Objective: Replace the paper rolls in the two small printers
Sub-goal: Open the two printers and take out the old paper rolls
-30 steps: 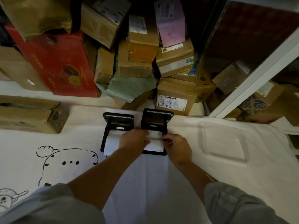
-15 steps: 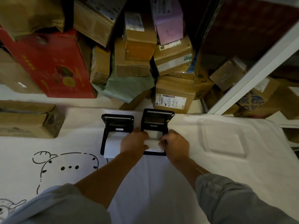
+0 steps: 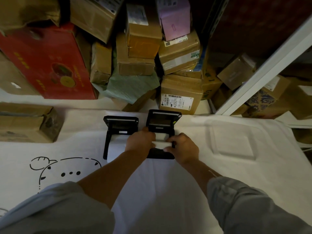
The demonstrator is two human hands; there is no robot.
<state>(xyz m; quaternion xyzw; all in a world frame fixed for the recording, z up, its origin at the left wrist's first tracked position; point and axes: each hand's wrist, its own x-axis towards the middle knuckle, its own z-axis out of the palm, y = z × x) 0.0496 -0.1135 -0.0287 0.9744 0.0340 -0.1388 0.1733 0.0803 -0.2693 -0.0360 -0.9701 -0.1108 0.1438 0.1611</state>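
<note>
We see both printers lids up. Left printer (image 3: 120,132) at 11 o'clock shows paper. Right printer (image 3: 163,125) at 12: left hand (image 3: 140,141), right hand (image 3: 183,147) pinch paper roll (image 3: 160,144) over bay. We judge seating, lid closing left.

Both hands, left hand (image 3: 141,141) and right hand (image 3: 183,147), pinch a white paper roll (image 3: 160,144) over the open right black printer (image 3: 162,132) on the white cloth-covered surface (image 3: 219,166).

black printers (image 3: 120,123), white paper (image 3: 160,142), red box (image 3: 43,61), white cartoon-printed cloth (image 3: 168,191)
</note>
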